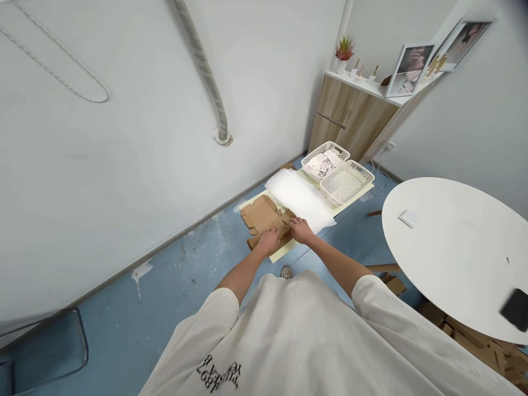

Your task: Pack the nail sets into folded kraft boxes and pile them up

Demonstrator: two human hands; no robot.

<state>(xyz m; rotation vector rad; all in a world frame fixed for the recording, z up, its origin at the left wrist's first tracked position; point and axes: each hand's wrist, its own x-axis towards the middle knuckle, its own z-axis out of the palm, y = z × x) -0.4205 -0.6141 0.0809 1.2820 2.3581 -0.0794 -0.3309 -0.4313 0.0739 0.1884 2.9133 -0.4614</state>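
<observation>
A brown cardboard mailer box [259,213] lies partly folded on a pale yellow board, its lid flap spread flat on the far side. Both of my hands are at its near side. My left hand [269,241] grips the folded near wall, fingers curled over the edge. On the right end of that same wall, my right hand [301,230] is closed, fingertips pressing near a dark slot. The thumbs and the inside of the fold are mostly hidden. White foam sheets [301,198] lie stacked just beyond the box.
Behind the sheets stand two white plastic baskets; one basket [347,184] shows its bare bottom, the other basket [305,164] holds printed papers. A round white table [449,242] with a phone [515,309] is at right. A wooden cabinet [350,113] stands behind, a chair [49,346] lower left.
</observation>
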